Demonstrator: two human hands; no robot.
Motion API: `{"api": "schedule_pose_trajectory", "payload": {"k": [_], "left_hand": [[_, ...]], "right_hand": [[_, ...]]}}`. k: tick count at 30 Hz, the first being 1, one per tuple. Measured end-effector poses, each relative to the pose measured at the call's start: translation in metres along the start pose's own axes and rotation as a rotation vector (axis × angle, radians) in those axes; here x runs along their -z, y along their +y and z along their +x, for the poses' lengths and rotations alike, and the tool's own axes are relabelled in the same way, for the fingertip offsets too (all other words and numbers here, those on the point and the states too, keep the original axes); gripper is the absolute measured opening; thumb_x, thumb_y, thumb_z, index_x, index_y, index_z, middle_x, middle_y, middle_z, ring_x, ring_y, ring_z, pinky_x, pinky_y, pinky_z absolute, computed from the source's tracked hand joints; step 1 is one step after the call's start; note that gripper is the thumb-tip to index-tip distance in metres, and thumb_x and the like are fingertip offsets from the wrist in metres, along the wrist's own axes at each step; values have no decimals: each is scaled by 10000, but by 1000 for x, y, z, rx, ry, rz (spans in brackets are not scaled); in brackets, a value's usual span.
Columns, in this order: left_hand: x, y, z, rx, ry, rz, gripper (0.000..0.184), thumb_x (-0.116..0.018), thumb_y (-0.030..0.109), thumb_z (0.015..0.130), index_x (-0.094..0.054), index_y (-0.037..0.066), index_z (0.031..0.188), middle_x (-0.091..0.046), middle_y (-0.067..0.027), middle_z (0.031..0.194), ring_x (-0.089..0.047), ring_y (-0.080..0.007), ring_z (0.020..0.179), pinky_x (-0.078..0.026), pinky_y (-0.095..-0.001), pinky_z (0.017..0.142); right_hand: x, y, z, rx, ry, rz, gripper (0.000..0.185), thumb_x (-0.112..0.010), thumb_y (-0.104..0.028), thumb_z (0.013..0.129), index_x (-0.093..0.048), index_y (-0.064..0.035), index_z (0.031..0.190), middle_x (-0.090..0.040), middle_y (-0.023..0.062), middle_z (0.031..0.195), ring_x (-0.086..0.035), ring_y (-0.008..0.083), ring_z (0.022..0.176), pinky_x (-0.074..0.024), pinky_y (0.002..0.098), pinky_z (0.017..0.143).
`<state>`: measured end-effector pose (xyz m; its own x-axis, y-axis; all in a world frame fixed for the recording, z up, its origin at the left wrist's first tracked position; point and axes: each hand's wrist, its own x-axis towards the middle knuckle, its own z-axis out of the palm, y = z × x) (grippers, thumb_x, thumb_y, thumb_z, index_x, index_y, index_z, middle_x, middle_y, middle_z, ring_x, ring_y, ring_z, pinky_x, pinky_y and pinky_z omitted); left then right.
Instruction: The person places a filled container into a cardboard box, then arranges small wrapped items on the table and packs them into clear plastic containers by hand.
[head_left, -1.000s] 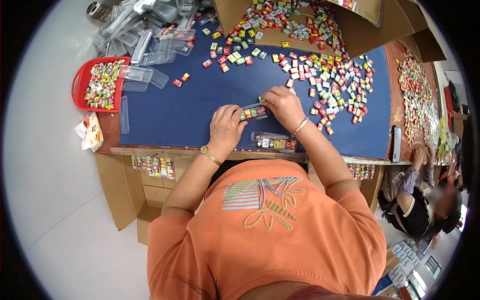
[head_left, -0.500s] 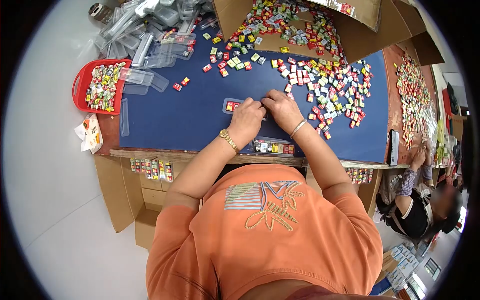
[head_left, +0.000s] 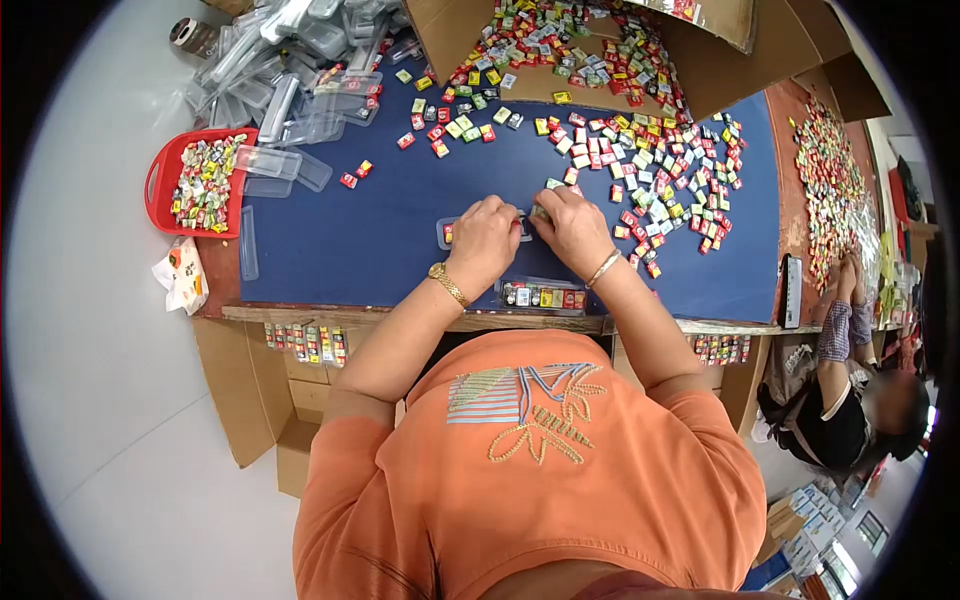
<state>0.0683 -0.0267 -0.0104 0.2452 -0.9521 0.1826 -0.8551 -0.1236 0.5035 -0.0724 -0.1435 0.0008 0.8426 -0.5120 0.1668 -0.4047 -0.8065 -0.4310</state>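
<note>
A clear plastic tray (head_left: 443, 233) with small wrapped pieces lies on the blue mat, mostly covered by my left hand (head_left: 484, 240). That hand's fingers are curled over the tray. At the tray's right end is my right hand (head_left: 573, 233), its fingers bent together by a small green piece (head_left: 541, 212); the grip itself is hidden. Nearer the table edge, a second clear tray (head_left: 543, 297) holds a row of small coloured pieces. Loose coloured pieces (head_left: 650, 170) are spread beyond my right hand.
Clear plastic boxes (head_left: 300, 60) are heaped at the back left, above a red basket (head_left: 156, 185) of pieces. An open cardboard box (head_left: 720, 75) holds many more. At the right, a co-worker (head_left: 840, 400) reaches toward another pile (head_left: 825, 190). A tissue pack (head_left: 182, 275) sits at left.
My left hand has moved right from the tray's left end and now covers most of it. My right hand moved slightly away from my left over the last half second, beside a green piece.
</note>
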Motion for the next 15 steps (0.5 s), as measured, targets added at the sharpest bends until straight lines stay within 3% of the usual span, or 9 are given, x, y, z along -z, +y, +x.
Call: {"api": "schedule_pose_trajectory", "payload": {"k": [4, 15], "left_hand": [[-2, -4, 3, 236, 119, -111, 69, -739, 115, 833, -734, 68, 883, -671, -98, 857, -684, -295, 711, -562, -416, 659], [-4, 2, -13, 218, 27, 74, 142, -710, 188, 892, -725, 51, 857, -668, -108, 857, -682, -330, 722, -555, -437, 659]], "right_hand": [[-11, -13, -2, -122, -20, 121, 170, -713, -203, 874, -628, -79, 955, -670, 134, 862, -682, 381, 782, -574, 468, 690], [-28, -20, 1, -197, -51, 18, 181, -694, -211, 895, -607, -52, 887, -691, 163, 824, -701, 379, 754, -578, 474, 654]]}}
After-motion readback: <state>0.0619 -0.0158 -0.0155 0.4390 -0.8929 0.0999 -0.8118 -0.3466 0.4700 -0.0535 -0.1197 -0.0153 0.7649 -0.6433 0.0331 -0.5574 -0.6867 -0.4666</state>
